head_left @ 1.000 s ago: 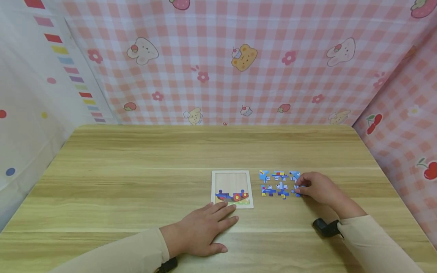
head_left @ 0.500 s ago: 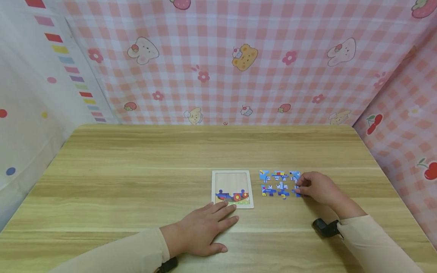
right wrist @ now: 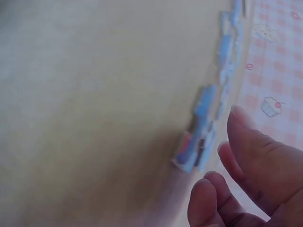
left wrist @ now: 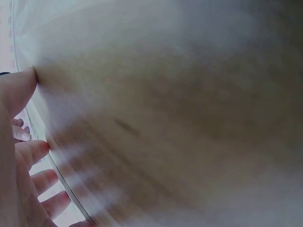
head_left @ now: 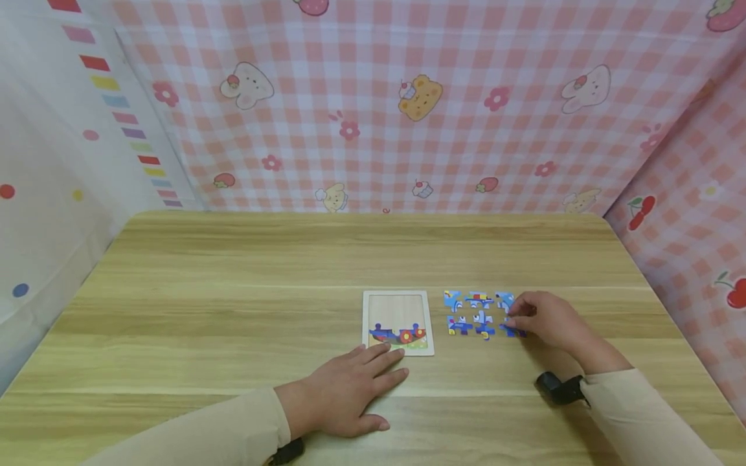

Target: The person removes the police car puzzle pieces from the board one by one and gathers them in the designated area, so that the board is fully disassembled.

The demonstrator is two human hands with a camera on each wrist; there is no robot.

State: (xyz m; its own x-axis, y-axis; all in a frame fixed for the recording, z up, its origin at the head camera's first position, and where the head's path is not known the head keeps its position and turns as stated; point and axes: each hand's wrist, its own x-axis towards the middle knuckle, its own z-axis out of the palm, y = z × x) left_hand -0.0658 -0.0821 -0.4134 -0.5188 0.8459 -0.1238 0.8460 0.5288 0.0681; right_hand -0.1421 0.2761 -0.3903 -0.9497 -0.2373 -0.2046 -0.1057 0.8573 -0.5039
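the left hand (head_left: 350,391) is lying spread on the worktop (head_left: 233,310), its fingers covering part of the near edge of the board (head_left: 396,310). loose pieces (head_left: 482,323) are lying in two rows just right of the board. the right hand (head_left: 550,323) is bending its fingers at the rightmost ones, partly hiding them; whether it is pinching any, i cannot tell. a checked cloth (head_left: 373,145) is hanging behind the worktop.
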